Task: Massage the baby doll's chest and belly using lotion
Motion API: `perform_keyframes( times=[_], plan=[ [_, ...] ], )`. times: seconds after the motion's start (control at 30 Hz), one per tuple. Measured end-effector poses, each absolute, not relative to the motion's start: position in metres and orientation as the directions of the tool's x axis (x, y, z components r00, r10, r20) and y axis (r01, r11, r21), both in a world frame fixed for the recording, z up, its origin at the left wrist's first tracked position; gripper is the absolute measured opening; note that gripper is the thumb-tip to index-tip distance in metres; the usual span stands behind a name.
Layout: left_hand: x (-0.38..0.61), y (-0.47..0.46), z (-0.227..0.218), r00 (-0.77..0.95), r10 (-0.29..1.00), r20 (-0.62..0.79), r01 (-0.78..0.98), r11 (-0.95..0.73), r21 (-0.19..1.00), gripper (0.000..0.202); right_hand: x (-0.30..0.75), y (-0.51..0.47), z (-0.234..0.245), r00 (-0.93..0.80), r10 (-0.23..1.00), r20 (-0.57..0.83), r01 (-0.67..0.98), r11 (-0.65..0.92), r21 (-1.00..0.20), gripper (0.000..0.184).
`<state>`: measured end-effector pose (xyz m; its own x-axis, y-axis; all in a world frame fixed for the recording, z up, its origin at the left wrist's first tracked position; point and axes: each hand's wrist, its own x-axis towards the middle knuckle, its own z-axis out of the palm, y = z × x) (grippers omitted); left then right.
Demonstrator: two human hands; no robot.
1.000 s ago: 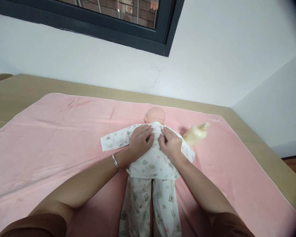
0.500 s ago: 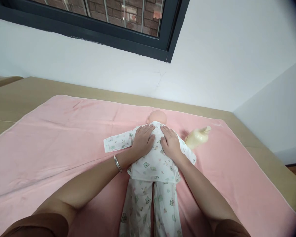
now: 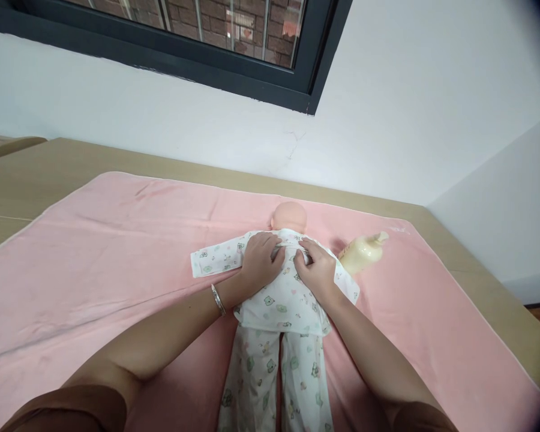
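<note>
A baby doll (image 3: pixel 288 216) lies on a pink towel (image 3: pixel 94 252), dressed in a white printed shirt (image 3: pixel 279 297) and matching trousers (image 3: pixel 274 378). My left hand (image 3: pixel 258 261) rests on the doll's chest at the left of the shirt front, fingers curled onto the cloth. My right hand (image 3: pixel 317 267) lies on the right side of the chest, its fingertips pinching the shirt fabric near the collar. A silver bangle (image 3: pixel 218 299) is on my left wrist.
A cream-coloured bottle (image 3: pixel 362 252) lies on the towel just right of the doll's shoulder. The towel covers a tan table (image 3: pixel 49 162) set against a white wall under a dark-framed window (image 3: pixel 234 66). A wall corner stands at the right.
Both hands stayed on the doll's chest. The right fingers went from flat half a second ago to pinching the cloth by the collar. The view shifted slightly.
</note>
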<state>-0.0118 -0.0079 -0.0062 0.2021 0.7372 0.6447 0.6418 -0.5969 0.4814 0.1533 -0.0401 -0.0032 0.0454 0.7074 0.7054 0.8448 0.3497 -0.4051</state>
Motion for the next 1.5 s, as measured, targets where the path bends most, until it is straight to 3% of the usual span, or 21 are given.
perform_keyframes(
  times=[0.17, 0.4, 0.67, 0.87, 1.3, 1.5],
  plan=[
    [-0.011, -0.008, -0.005, 0.227, 0.744, 0.628, 0.644, -0.598, 0.476, 0.022, 0.156, -0.036, 0.005, -0.043, 0.816, 0.576, 0.860, 0.324, -0.395, 0.039],
    [-0.012, -0.001, -0.006, 0.339, 0.765, 0.548, 0.622, -0.619, 0.479, 0.042, 0.165, -0.026, 0.001, -0.196, 0.852, 0.485, 0.854, 0.391, -0.342, 0.049],
    [-0.012, 0.000, -0.005, 0.324, 0.728, 0.604, 0.587, -0.655, 0.475, 0.033, 0.162, -0.030, -0.003, -0.133, 0.730, 0.670, 0.819, 0.461, -0.340, 0.038],
    [-0.013, -0.005, -0.002, 0.290, 0.733, 0.615, 0.609, -0.637, 0.473, 0.021, 0.154, -0.040, -0.002, -0.001, 0.671, 0.741, 0.864, 0.374, -0.336, 0.026],
    [-0.011, -0.006, -0.003, 0.255, 0.751, 0.609, 0.667, -0.592, 0.452, 0.020, 0.152, -0.041, 0.003, 0.055, 0.850, 0.523, 0.910, 0.173, -0.377, 0.038],
    [-0.011, -0.003, -0.007, 0.278, 0.757, 0.591, 0.676, -0.591, 0.440, 0.033, 0.158, -0.037, 0.011, -0.056, 0.896, 0.441, 0.919, 0.220, -0.328, 0.045]
  ],
)
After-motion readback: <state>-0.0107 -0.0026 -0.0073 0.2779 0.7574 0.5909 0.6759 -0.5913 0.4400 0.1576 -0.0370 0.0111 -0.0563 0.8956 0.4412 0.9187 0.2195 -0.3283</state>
